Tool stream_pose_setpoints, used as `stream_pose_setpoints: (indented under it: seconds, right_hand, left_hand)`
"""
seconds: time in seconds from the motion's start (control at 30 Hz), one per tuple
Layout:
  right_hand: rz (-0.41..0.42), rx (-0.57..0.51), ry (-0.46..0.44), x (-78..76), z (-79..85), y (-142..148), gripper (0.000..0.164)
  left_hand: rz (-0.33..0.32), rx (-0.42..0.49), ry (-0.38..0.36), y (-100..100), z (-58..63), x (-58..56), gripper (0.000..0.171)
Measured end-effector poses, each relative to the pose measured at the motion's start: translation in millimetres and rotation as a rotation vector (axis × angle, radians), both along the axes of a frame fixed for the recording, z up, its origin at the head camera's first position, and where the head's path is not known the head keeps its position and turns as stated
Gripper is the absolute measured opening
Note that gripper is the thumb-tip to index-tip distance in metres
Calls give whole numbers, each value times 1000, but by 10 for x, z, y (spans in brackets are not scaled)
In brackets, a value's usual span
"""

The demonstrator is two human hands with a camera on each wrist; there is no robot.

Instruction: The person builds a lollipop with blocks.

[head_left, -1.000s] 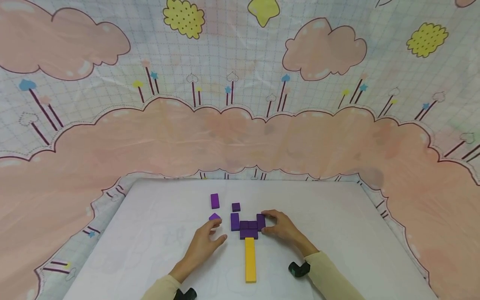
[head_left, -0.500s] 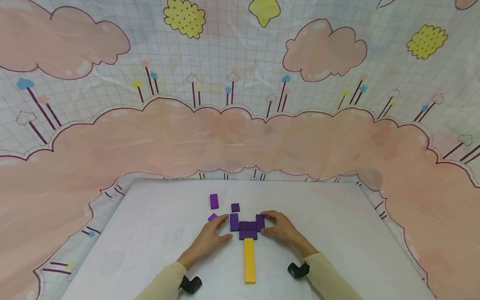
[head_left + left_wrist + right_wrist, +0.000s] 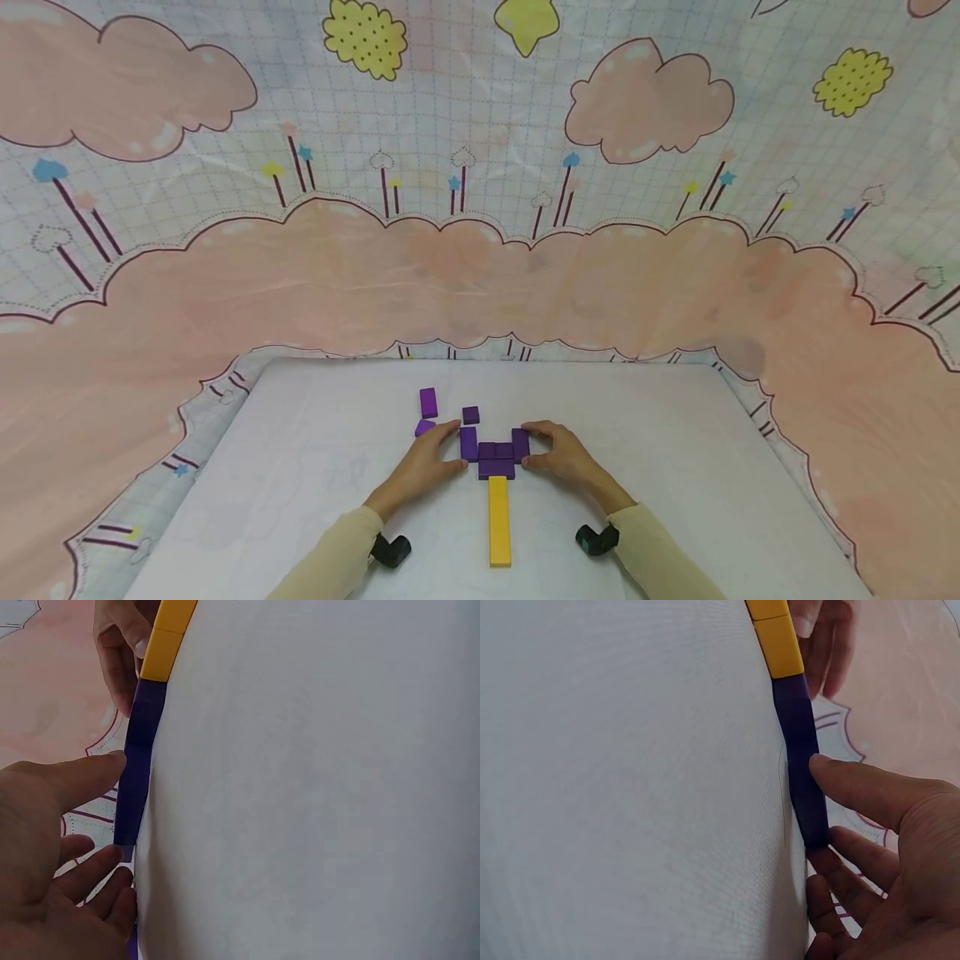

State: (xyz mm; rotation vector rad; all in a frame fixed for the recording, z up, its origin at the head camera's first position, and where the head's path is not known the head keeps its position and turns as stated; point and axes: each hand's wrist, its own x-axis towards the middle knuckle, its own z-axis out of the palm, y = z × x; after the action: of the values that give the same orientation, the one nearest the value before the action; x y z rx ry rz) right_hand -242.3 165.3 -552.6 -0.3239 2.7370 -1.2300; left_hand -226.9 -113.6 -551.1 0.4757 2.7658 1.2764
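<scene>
Dark purple blocks form a cup-like shape on the white tabletop, above a long yellow strip (image 3: 499, 521). My left hand (image 3: 418, 468) spans the upright left purple block (image 3: 468, 444), thumb at its near end and index finger at its far end. On the other side, my right hand (image 3: 567, 456) grips the right purple block (image 3: 521, 446) likewise between thumb and index finger. Between these two lie the lower purple blocks (image 3: 497, 470). The left wrist view shows the left thumb (image 3: 105, 772) against the purple side; in the right wrist view the right thumb (image 3: 847, 780) touches purple too.
A small purple square block (image 3: 470, 414) lies just beyond the left upright block. Farther left are a brighter purple rectangular block (image 3: 428, 402) and a purple pointed block (image 3: 424, 427), partly behind the left hand. A cloud-patterned cloth (image 3: 480, 283) hangs behind the white tabletop (image 3: 637, 400).
My left hand has moved right from beside the pointed block to the left upright block and closed its fingers on its ends. The right hand stays at the right block.
</scene>
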Motion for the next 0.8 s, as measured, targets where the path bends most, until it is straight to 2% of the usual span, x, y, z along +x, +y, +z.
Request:
stream_pose_setpoints:
  seconds: [0.57, 0.8]
  right_hand:
    - [-8, 12, -1, 9, 3, -17, 56]
    - [17, 18, 26, 0, -9, -7, 57]
  left_hand:
    - [-41, -85, 18, -7, -29, -90, 63]
    - [-46, -83, 20, -14, -34, -108, 63]
